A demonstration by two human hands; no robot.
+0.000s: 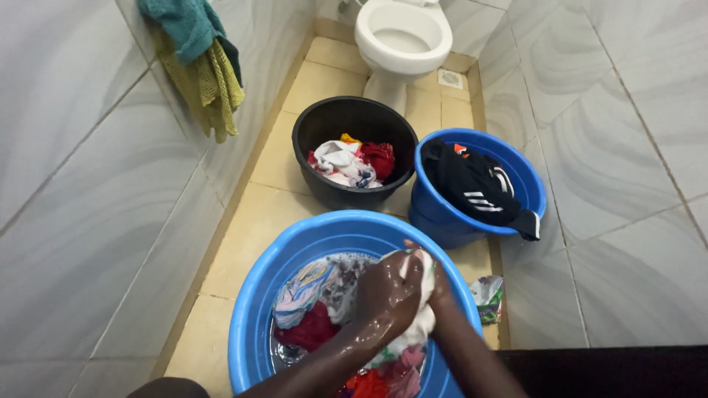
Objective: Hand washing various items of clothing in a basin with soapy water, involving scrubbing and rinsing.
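Note:
A large blue basin [258, 295] holds soapy water and several wet coloured clothes [310, 295]. My left hand [387, 295] and my right hand [435, 284] are pressed together above the basin, both closed on one white cloth [420, 324] that hangs down between them. The right hand is partly hidden behind the cloth and the left hand. Both forearms are wet.
A black bucket [317, 133] with white and red clothes stands behind the basin. A blue bucket [442, 210] with a black garment draped over its rim is at its right. A white toilet [402, 33] is at the back. Towels [199, 59] hang on the left wall. A small packet [487, 295] lies on the floor.

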